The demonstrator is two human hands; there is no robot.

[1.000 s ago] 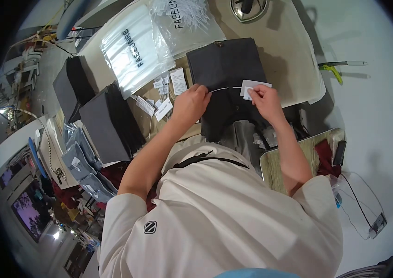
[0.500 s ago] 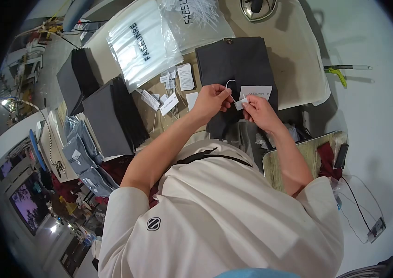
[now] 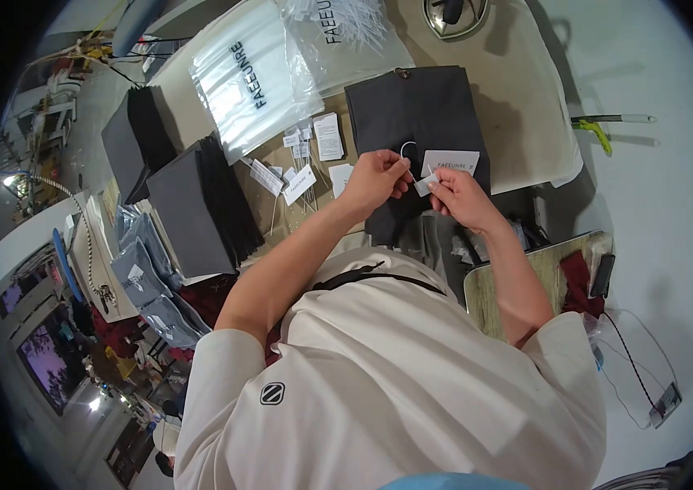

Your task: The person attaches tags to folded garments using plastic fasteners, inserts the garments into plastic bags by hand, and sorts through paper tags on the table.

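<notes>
A folded dark grey garment (image 3: 412,98) with a button near its top edge lies in front of me. Over its lower part, my left hand (image 3: 376,181) is closed in a pinch on a white tag string (image 3: 407,147), whose loop stands up above the fingers. My right hand (image 3: 462,196) pinches a small white tag (image 3: 425,184) between thumb and fingers, close to the left fingertips. Just behind the right hand, a larger white FAEEUNRE card (image 3: 454,159) rests on the garment. Whether the string runs through the small tag, I cannot tell.
Left of my hands lie loose hang tags with strings (image 3: 299,186) and a stack of white cards (image 3: 327,136). Clear FAEEUNRE bags (image 3: 252,90) lie behind them. Piles of folded dark garments (image 3: 191,208) stand further left. A metal dish (image 3: 454,28) sits at the back.
Both hands stay almost in place, still pinching the string and the small tag. The small tag has turned slightly in my right fingers.
</notes>
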